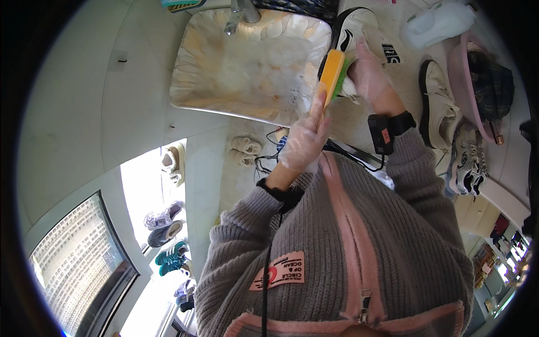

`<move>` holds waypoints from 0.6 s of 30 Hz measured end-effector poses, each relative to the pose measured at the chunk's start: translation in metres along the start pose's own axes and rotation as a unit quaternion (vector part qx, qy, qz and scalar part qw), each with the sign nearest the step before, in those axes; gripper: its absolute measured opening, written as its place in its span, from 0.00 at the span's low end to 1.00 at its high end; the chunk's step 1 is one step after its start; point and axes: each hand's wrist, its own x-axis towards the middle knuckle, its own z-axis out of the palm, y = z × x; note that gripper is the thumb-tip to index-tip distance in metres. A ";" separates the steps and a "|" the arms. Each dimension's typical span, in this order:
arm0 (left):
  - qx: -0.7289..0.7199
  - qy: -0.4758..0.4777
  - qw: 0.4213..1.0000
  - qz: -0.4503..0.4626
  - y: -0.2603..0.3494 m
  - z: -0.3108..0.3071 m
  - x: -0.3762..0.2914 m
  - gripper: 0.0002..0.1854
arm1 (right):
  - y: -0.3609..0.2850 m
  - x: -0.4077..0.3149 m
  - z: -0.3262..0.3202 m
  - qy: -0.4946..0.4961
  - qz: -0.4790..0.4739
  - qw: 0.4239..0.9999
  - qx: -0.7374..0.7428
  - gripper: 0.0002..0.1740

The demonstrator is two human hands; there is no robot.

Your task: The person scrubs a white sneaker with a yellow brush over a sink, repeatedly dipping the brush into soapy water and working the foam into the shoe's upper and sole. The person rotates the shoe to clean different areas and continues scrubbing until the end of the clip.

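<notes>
Both hands wear thin translucent gloves. My left hand (304, 141) grips the handle of a scrubbing brush (333, 71) with a yellow-orange back and green bristles. The bristles face right, close to a white sneaker with a black sole (358, 23); contact is not clear. That sneaker lies on the counter at the washbasin's right rim, toe away from me. My right hand (370, 73) holds it near its opening, partly hiding the upper. The washbasin (202, 99), marble-patterned, has cloudy, slightly foamy water in it.
A faucet (238, 17) overhangs the basin. Right on the counter are another white sneaker (438, 105), grey-white sneakers (465, 160), a pink basin holding dark cloth (463, 84) and a translucent plastic jug (440, 25). Beige shoes (245, 147) are below; more shoes (170, 257) line the windowsill.
</notes>
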 end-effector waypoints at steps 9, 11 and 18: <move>0.034 0.026 0.999 -0.002 0.023 0.009 0.029 0.34 | -0.045 -0.032 0.018 0.032 0.125 0.967 0.219 0.37; 0.053 0.018 0.998 -0.013 0.025 0.010 0.028 0.34 | -0.049 -0.036 0.020 0.018 0.134 0.953 0.271 0.37; 0.075 -0.023 0.996 0.042 0.026 -0.003 -0.026 0.35 | -0.052 -0.036 0.019 0.035 0.122 0.954 0.270 0.29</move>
